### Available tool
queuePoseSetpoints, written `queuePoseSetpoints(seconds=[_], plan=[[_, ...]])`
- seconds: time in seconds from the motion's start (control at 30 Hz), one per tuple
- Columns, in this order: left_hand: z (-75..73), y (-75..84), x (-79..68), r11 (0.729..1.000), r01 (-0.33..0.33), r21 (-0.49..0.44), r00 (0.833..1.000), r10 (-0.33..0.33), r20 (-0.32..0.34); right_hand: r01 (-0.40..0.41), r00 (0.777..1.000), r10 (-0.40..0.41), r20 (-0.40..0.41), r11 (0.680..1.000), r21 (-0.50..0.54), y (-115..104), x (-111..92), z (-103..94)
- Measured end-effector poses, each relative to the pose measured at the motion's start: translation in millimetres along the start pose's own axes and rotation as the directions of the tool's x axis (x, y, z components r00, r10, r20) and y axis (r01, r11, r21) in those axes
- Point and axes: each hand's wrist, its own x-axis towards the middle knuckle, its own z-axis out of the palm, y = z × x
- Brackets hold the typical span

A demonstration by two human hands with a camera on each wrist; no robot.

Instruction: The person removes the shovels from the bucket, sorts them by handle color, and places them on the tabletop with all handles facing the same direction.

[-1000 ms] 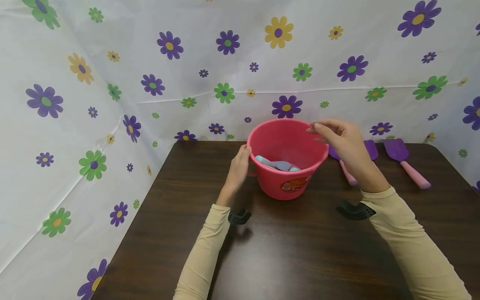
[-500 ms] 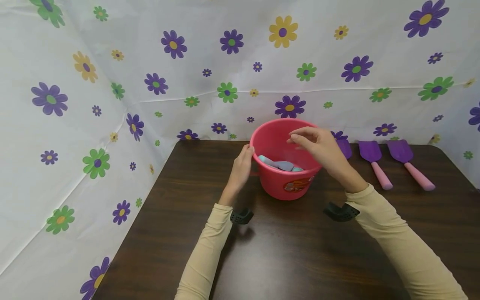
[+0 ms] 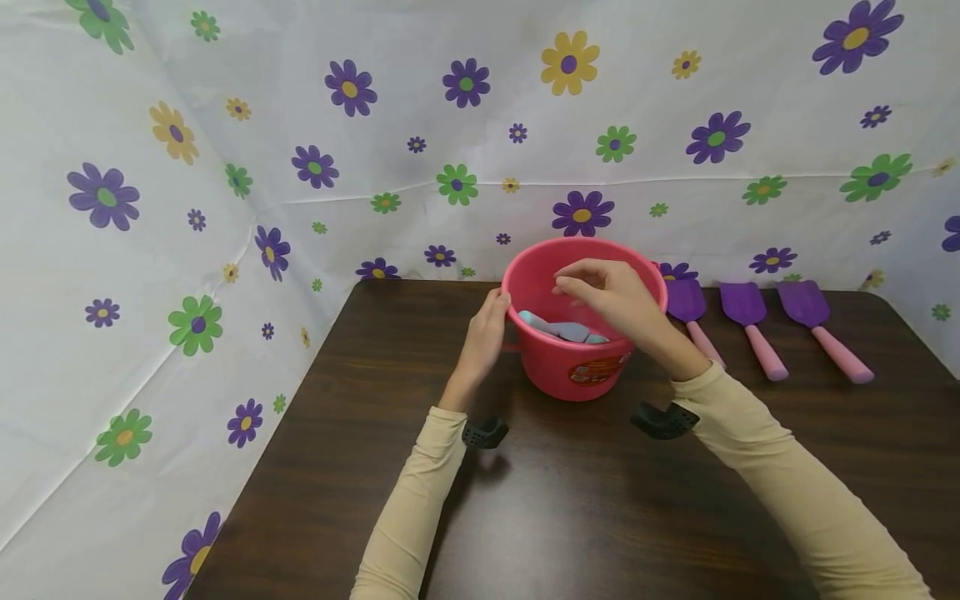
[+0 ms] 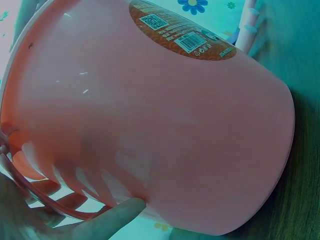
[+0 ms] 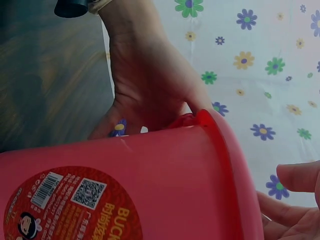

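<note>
A red plastic bucket (image 3: 570, 371) stands on the dark wooden table (image 3: 562, 508) near its back edge. A grey and teal tool (image 3: 558, 328) lies inside it. My left hand (image 3: 483, 333) rests flat against the bucket's left side below the rim, and one finger (image 4: 114, 218) lies on the wall. My right hand (image 3: 607, 296) hovers over the bucket's opening with its fingers loosely bent and nothing in them. The right wrist view shows the bucket (image 5: 125, 185) with its label, the left hand (image 5: 145, 85) behind it and my right fingertips (image 5: 296, 177).
Three purple shovels with pink handles lie side by side right of the bucket: one (image 3: 688, 307) next to it, one (image 3: 750, 321) in the middle, one (image 3: 819, 323) furthest right. Flowered sheeting (image 3: 225, 208) walls in the table at the back and left.
My right hand has moved left from the bucket's right rim to above its opening, uncovering the nearest shovel. The left hand has stayed on the bucket's side.
</note>
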Motion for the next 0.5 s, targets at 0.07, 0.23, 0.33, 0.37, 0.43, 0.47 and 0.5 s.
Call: queuePoseSetpoints(seconds=[0.07, 0.23, 0.33, 0.37, 0.43, 0.47, 0.5], plan=[[-0.2, -0.4, 0.1, 1.000, -0.007, 0.008, 1.000, 0.007, -0.005, 0.000, 1.000, 0.000, 0.005, 1.000, 0.002, -0.1, 1.6, 2.6], [-0.3, -0.2, -0.2, 1.000, -0.010, 0.015, 1.000, 0.011, -0.005, -0.020, 0.999, 0.020, 0.031, 1.000, 0.004, -1.3, 5.3, 8.3], [0.1, 0.1, -0.1, 1.000, -0.008, 0.014, 1.000, 0.008, 0.000, -0.038, 0.998, 0.039, 0.049, 0.999, -0.010, -2.1, 6.8, 10.7], [0.2, 0.1, 0.0, 1.000, -0.007, 0.009, 1.000, 0.007, 0.000, -0.042, 0.998, 0.043, 0.055, 0.999, -0.016, -2.3, 7.4, 11.3], [0.2, 0.3, 0.1, 1.000, -0.008, 0.008, 1.000, 0.008, -0.002, -0.052, 0.997, 0.055, 0.063, 0.998, -0.038, -2.2, 9.0, 12.7], [0.1, 0.3, 0.1, 1.000, -0.010, 0.009, 1.000, 0.010, -0.002, -0.057, 0.996, 0.060, 0.067, 0.997, -0.047, -2.0, 10.0, 13.4], [-0.1, 0.2, 0.1, 1.000, -0.011, 0.010, 1.000, 0.011, -0.003, -0.060, 0.995, 0.064, 0.072, 0.997, -0.058, -1.7, 11.1, 14.1]])
